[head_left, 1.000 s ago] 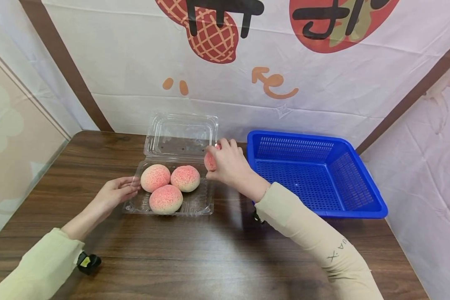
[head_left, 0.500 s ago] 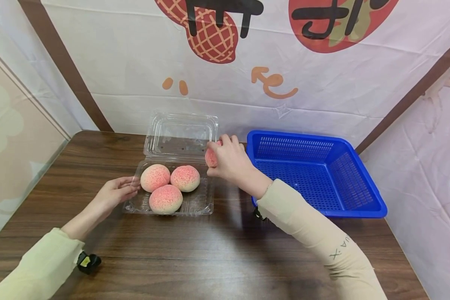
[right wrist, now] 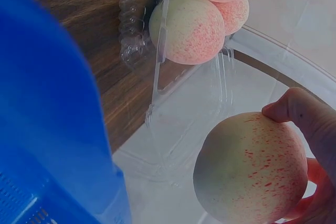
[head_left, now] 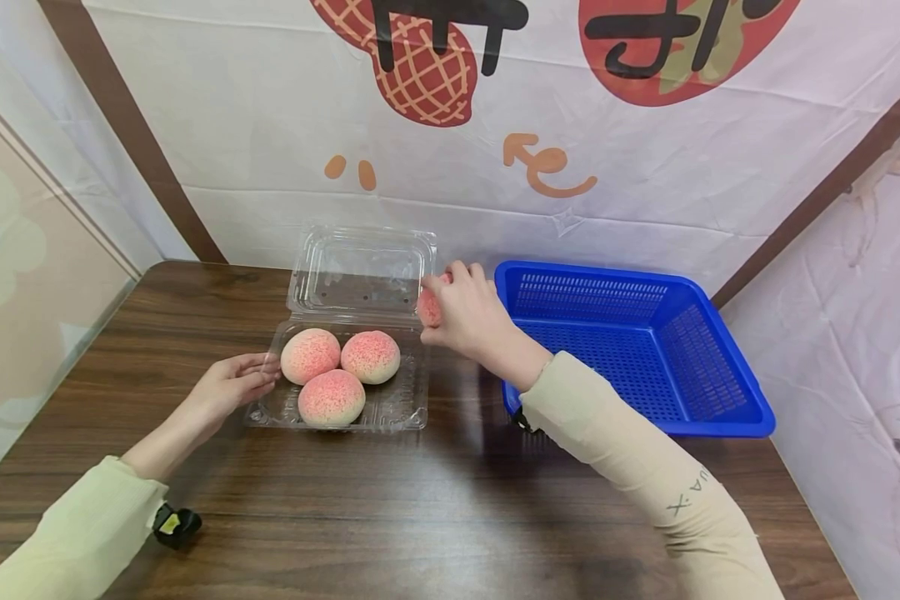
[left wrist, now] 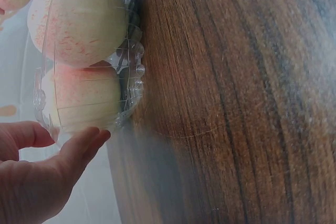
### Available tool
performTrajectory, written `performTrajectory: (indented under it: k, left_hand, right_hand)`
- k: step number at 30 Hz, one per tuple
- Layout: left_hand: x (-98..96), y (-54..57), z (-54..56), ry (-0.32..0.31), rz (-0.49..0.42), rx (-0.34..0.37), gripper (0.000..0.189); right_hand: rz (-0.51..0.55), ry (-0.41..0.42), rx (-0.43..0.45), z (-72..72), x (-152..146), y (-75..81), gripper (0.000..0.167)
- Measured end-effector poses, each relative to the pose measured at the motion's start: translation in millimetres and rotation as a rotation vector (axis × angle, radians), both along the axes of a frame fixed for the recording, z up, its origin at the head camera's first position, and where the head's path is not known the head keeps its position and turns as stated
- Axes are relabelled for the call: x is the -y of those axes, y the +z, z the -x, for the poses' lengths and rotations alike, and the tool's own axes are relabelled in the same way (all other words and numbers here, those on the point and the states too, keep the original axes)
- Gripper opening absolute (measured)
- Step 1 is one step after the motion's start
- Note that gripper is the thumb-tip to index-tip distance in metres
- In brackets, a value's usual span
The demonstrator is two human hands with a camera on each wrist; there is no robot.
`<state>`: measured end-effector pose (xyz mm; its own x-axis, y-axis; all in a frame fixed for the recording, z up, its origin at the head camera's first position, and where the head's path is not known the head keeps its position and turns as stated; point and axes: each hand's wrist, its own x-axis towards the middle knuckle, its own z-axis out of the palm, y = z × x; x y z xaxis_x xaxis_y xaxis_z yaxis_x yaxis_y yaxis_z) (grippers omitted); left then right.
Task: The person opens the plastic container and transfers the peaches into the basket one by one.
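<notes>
In the head view, my right hand (head_left: 474, 315) grips a pink-speckled peach (head_left: 430, 307) between thumb and fingers, in the air right of a clear plastic clamshell box (head_left: 397, 404). The right wrist view shows this peach (right wrist: 247, 169) from below, pale on one side. Three more peaches sit in the box: one at left (head_left: 311, 357), one at right (head_left: 371, 357), one in front (head_left: 332, 398). At the box's left end, my left hand (head_left: 232, 385) touches the wall with nearly straight fingers; the left wrist view shows its fingertips (left wrist: 93, 136) against the plastic.
A blue perforated plastic basket (head_left: 731, 367) stands right of the box on the wooden table (head_left: 330, 508). The box's clear lid (head_left: 363, 267) stands raised at the back, near a printed cloth backdrop (head_left: 270, 150).
My right hand has moved slightly right and back with the peach, away from the box and closer to the basket. The left hand and the other peaches have stayed in place.
</notes>
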<state>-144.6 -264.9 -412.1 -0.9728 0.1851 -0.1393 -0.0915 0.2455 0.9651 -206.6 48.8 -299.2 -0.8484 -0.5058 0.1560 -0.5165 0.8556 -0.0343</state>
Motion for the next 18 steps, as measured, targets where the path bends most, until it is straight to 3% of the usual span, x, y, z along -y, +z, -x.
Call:
performTrajectory:
  k: [18]
  left_hand:
    - [0.6,-1.0,0.6,-0.002,-0.003,-0.002,0.043]
  right_hand:
    - [0.009,-0.021,-0.034,8.2,-8.8,-1.0,0.058]
